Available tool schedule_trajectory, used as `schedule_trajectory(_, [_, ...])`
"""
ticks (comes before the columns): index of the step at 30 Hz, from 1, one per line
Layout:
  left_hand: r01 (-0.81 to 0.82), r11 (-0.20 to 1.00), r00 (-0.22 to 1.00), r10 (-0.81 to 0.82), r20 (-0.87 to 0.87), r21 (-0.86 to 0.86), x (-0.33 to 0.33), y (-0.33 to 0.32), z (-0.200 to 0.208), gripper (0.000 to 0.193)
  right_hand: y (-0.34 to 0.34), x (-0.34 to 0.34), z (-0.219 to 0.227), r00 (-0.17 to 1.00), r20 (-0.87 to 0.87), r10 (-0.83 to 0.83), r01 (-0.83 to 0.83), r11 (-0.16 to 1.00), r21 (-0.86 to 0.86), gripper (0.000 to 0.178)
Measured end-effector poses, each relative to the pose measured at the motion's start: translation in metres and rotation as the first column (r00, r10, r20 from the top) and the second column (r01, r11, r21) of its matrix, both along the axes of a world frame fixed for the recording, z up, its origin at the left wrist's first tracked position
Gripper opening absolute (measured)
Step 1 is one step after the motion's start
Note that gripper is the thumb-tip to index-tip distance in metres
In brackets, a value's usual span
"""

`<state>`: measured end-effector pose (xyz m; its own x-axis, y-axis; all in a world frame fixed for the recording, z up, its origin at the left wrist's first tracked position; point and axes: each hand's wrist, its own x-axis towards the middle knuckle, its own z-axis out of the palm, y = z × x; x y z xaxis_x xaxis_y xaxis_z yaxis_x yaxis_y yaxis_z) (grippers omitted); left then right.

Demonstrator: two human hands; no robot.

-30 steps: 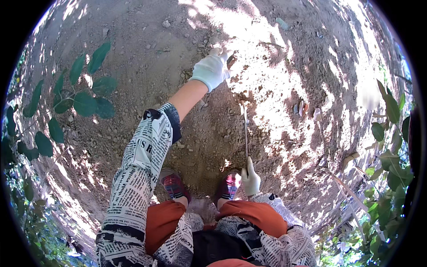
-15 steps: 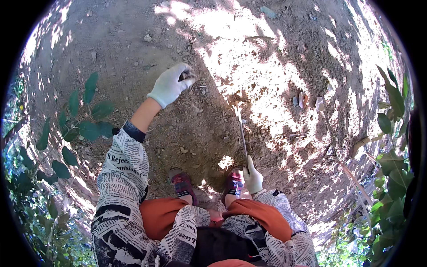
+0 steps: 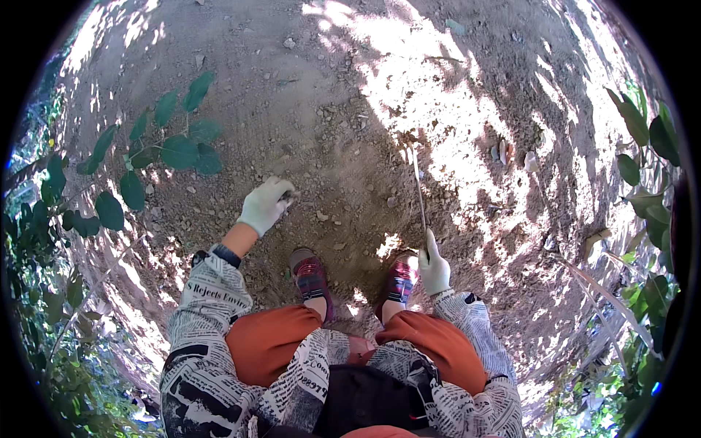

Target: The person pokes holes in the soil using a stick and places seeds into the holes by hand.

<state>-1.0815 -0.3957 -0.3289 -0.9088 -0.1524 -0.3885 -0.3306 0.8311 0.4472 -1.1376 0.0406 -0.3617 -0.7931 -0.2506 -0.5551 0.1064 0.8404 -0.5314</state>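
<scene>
My left hand [image 3: 264,206], in a white glove, is closed just above the bare soil [image 3: 328,186]. Between its fingertips shows something small and dark that I cannot make out. At the right, my right hand [image 3: 434,269], also gloved in white, grips the near end of a slim, rod-like metal tool [image 3: 420,191]. The tool points away from me, its far end resting at the edge of a sunlit patch. That end looks small and perhaps forked; glare blurs its shape.
My red shoes [image 3: 312,276] stand on the soil between my hands. A leafy branch [image 3: 179,151] reaches in from the left, and more leaves [image 3: 657,219] hang at the right. Pale stones [image 3: 531,162] lie right of the tool. Dry stalks [image 3: 602,292] lean at the lower right.
My left hand has drawn back toward me and a little left, still closed. The right hand keeps its grip on the tool. The whole view has shifted slightly.
</scene>
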Motion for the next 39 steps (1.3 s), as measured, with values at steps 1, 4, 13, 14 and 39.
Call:
schedule_trajectory(1, [-0.024, 1.0, 0.999, 0.024, 0.048, 0.008, 0.045, -0.008, 0.008, 0.018, -0.002, 0.0, 0.0, 1.0, -0.011, 0.016, -0.016, 1.0, 0.004, 0.057])
schedule_trajectory(4, [-0.033, 0.986, 0.843, 0.117, 0.525, -0.166, 0.191, -0.014, 0.023, 0.013, -0.001, 0.005, -0.002, 0.991, -0.13, 0.039, -0.041, 0.999, -0.017, 0.056])
schedule_trajectory(13, [0.263, 0.864, 0.953, -0.166, -0.252, 0.428, 0.091, 0.112, 0.261, 0.022, -0.036, -0.063, 0.009, 0.931, -0.348, 0.114, -0.168, 0.978, -0.127, 0.056])
schedule_trajectory(14, [0.271, 0.863, 0.95, -0.17, -0.261, 0.426, 0.086, 0.111, 0.269, 0.024, -0.055, -0.081, 0.0, 0.929, -0.351, 0.115, -0.169, 0.977, -0.128, 0.055])
schedule_trajectory(39, [0.201, 0.853, 0.97, -0.104, -0.22, 0.483, 0.081, 0.084, 0.295, 0.028, 0.05, 0.054, 0.036, 0.9, -0.215, 0.38, -0.391, 0.92, -0.006, 0.054])
